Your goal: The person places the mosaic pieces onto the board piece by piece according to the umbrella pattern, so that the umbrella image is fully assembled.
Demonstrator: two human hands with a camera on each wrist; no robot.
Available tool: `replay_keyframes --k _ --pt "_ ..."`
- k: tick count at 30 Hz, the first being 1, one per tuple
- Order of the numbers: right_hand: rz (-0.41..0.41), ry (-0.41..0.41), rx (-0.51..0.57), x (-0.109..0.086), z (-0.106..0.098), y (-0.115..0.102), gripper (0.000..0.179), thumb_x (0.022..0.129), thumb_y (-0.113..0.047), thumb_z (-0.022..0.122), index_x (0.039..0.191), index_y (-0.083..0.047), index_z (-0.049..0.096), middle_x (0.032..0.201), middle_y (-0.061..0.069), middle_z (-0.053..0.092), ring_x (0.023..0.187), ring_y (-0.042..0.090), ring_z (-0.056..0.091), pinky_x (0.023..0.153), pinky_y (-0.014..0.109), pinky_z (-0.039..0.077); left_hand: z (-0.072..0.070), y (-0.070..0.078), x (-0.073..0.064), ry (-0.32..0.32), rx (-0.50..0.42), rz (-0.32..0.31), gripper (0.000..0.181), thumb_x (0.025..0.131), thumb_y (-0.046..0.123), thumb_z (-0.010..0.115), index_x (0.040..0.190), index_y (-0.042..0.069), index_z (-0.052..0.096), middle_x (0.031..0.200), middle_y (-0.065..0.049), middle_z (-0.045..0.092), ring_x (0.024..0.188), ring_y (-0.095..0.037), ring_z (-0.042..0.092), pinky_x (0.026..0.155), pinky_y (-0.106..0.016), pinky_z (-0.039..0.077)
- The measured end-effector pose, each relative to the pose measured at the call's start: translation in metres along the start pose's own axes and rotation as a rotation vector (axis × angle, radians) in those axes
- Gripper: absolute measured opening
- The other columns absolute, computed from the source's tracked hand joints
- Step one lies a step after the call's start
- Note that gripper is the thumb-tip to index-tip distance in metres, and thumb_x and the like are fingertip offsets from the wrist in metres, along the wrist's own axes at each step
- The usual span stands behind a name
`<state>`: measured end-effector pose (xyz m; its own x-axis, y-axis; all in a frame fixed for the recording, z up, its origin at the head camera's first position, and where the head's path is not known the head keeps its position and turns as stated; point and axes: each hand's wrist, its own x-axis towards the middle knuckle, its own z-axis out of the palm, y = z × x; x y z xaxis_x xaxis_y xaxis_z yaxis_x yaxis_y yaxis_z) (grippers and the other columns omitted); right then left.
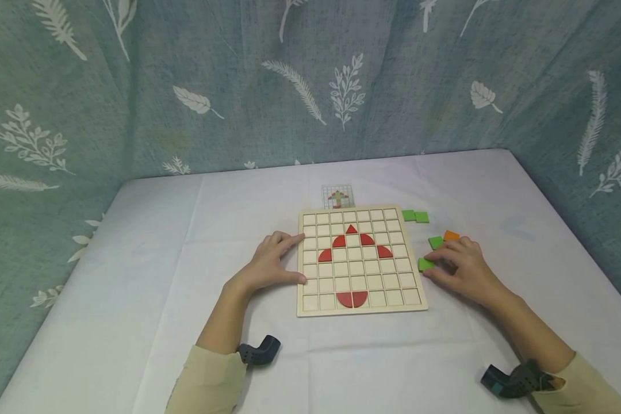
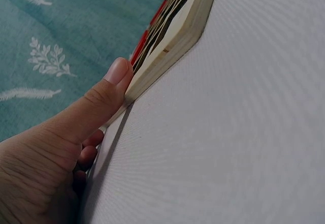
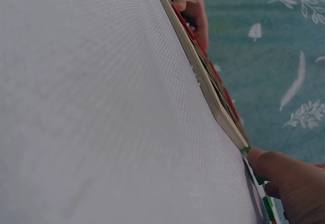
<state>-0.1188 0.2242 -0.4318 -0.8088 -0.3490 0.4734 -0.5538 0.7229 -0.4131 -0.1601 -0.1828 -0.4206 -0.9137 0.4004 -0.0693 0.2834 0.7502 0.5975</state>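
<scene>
A square wooden grid board [image 1: 342,268] lies flat on the table, with a red triangle [image 1: 351,229] and several red quarter-round pieces [image 1: 359,298] in its cells. My left hand [image 1: 266,264] rests at the board's left edge, thumb and index finger spread apart and touching the rim. In the left wrist view its thumb [image 2: 118,71] lies against the wooden side. Just off the board's right edge, my right hand [image 1: 466,273] pinches a small green square tile [image 1: 425,264] between thumb and fingers. The right wrist view shows that thumb [image 3: 261,159] beside the board's corner.
Behind the board lies a small pattern card [image 1: 337,196], partly covered by it. Two green tiles [image 1: 416,216] sit by the upper right corner. Another green tile [image 1: 436,242] and an orange tile [image 1: 451,236] lie by the right hand. A leaf-patterned cloth [image 1: 310,86] hangs behind the table.
</scene>
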Motion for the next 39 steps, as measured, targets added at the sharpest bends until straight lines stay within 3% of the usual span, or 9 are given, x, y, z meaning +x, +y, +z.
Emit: replay_keyframes --k 12,32,39 --pt "-0.059 0.025 0.032 0.011 -0.005 -0.002 0.027 0.061 -0.010 0.083 0.085 -0.010 0.071 0.084 0.003 0.064 0.082 0.016 0.042 0.074 0.036 0.025 -0.001 0.001 0.001 0.000 0.002 0.005 0.098 0.060 0.053 0.084 0.144 0.024 0.042 0.121 -0.002 0.045 0.110 -0.020 0.038 0.093 -0.042 0.034" --pt "-0.089 0.057 0.125 0.036 0.011 -0.015 0.028 0.062 -0.011 0.084 0.087 -0.008 0.071 0.086 0.004 0.064 0.086 0.018 0.042 0.083 0.042 0.026 0.000 0.001 0.000 -0.005 0.003 0.005 0.098 0.060 0.052 0.084 0.144 0.023 0.042 0.120 -0.002 0.045 0.104 -0.019 0.038 0.086 -0.035 0.033" --pt "-0.128 0.073 0.154 0.046 0.015 -0.020 0.028 0.063 -0.011 0.084 0.088 -0.008 0.071 0.085 0.004 0.065 0.086 0.021 0.045 0.081 0.042 0.028 0.000 0.000 -0.001 -0.005 -0.001 0.010 0.098 0.060 0.051 0.084 0.144 0.021 0.042 0.120 -0.003 0.045 0.106 -0.020 0.038 0.090 -0.039 0.033"
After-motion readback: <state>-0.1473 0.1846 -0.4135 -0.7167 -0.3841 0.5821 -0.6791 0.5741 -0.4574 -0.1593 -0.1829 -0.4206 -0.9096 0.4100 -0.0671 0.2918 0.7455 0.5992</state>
